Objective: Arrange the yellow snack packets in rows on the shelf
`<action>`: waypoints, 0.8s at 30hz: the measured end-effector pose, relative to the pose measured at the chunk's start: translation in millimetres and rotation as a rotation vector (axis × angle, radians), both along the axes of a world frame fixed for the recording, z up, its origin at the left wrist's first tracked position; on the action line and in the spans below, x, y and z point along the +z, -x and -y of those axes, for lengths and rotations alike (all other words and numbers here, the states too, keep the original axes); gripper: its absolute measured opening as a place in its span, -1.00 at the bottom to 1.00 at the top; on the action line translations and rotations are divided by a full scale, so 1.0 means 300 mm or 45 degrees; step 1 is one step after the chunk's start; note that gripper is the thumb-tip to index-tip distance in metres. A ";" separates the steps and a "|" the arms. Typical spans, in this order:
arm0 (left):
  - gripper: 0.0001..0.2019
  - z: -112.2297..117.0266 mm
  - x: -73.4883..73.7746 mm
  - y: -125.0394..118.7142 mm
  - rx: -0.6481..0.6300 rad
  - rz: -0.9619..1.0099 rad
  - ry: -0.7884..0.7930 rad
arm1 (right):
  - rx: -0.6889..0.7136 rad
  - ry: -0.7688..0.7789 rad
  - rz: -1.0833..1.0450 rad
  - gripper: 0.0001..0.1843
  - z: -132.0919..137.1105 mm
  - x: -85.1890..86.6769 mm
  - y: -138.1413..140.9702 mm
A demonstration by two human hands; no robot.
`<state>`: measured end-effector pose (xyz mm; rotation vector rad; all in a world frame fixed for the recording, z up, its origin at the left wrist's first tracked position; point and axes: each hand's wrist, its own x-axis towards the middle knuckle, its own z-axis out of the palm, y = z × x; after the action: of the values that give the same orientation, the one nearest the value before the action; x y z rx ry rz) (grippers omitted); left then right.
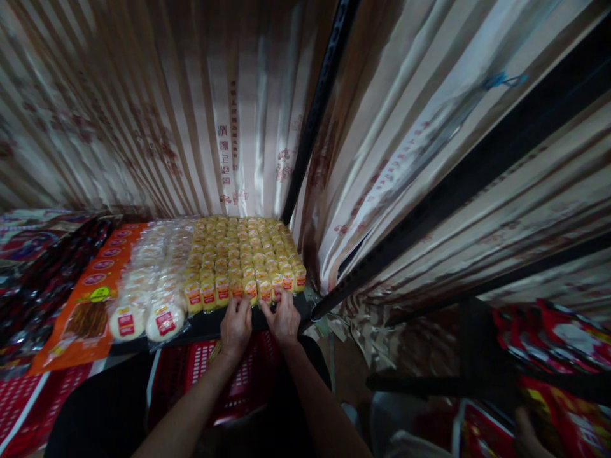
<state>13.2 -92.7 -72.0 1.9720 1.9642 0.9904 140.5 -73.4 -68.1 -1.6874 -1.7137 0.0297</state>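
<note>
Rows of small yellow wrapped cakes [238, 245] with red-and-white labels stand packed together on a dark shelf [205, 327] in front of me. My left hand [236, 324] is at the front row, its fingers closed against a yellow packet near the middle. Just to its right, my right hand [283, 317] has thumb and fingers closed around the lower front of another packet. My fingers partly hide the packets they touch. Left of the cakes lie rows of white round wrapped cakes [165, 318] in clear film.
An orange bag [90, 305] and dark shiny packets [52, 273] lie farther left. Red baskets [198, 359] sit below the shelf by my knees. Black metal posts [317, 121] rise before pleated curtains [191, 95]. At lower right, another person's hand [527, 436] is near red packets [573, 407].
</note>
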 end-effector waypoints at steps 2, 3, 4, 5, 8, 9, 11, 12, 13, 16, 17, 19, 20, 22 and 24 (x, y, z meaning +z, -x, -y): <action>-0.71 -0.003 -0.008 0.000 -0.012 0.002 -0.042 | -0.013 0.003 0.037 -0.64 -0.002 -0.002 0.002; -0.71 -0.003 -0.012 -0.001 -0.015 0.004 -0.064 | -0.021 0.006 0.057 -0.65 -0.003 -0.003 0.004; -0.71 -0.004 -0.016 -0.001 -0.016 0.002 -0.082 | -0.028 0.011 0.074 -0.66 -0.004 -0.003 0.006; -0.71 -0.004 -0.019 -0.001 -0.015 -0.005 -0.094 | -0.034 0.019 0.087 -0.67 -0.004 -0.003 0.007; -0.71 -0.004 -0.027 -0.001 -0.003 -0.058 -0.099 | -0.034 0.035 0.079 -0.65 -0.004 0.000 0.010; -0.71 -0.004 -0.028 0.000 0.000 -0.080 -0.098 | -0.020 0.029 0.062 -0.63 -0.004 0.001 0.010; -0.71 -0.005 -0.029 0.000 0.004 -0.118 -0.097 | 0.009 -0.001 0.018 -0.59 -0.004 0.002 0.009; -0.71 -0.005 -0.029 0.000 0.008 -0.133 -0.097 | 0.017 -0.017 -0.010 -0.58 -0.005 0.003 0.008; -0.71 -0.005 -0.028 0.000 0.014 -0.144 -0.095 | 0.017 -0.029 -0.042 -0.57 -0.006 0.003 0.007; -0.71 -0.006 -0.024 -0.002 0.033 -0.157 -0.072 | -0.013 -0.037 -0.142 -0.57 -0.012 0.001 0.003; -0.72 -0.007 -0.023 -0.003 0.036 -0.159 -0.058 | -0.025 -0.036 -0.170 -0.57 -0.015 0.001 0.002; -0.71 -0.008 -0.020 -0.005 0.035 -0.160 -0.027 | -0.040 -0.033 -0.198 -0.58 -0.020 0.002 0.001; -0.71 -0.008 -0.020 -0.006 0.033 -0.161 -0.014 | -0.038 -0.029 -0.200 -0.58 -0.023 0.004 0.001; -0.70 -0.009 -0.022 -0.007 0.035 -0.167 0.000 | -0.026 -0.011 -0.192 -0.57 -0.029 0.010 0.003; -0.70 -0.010 -0.026 -0.008 0.042 -0.176 0.003 | -0.027 0.020 -0.196 -0.57 -0.035 0.017 0.008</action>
<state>15.5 -89.8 -79.8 2.0637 2.0743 0.8806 138.1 -62.9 -63.0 -1.6697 -1.5852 0.1602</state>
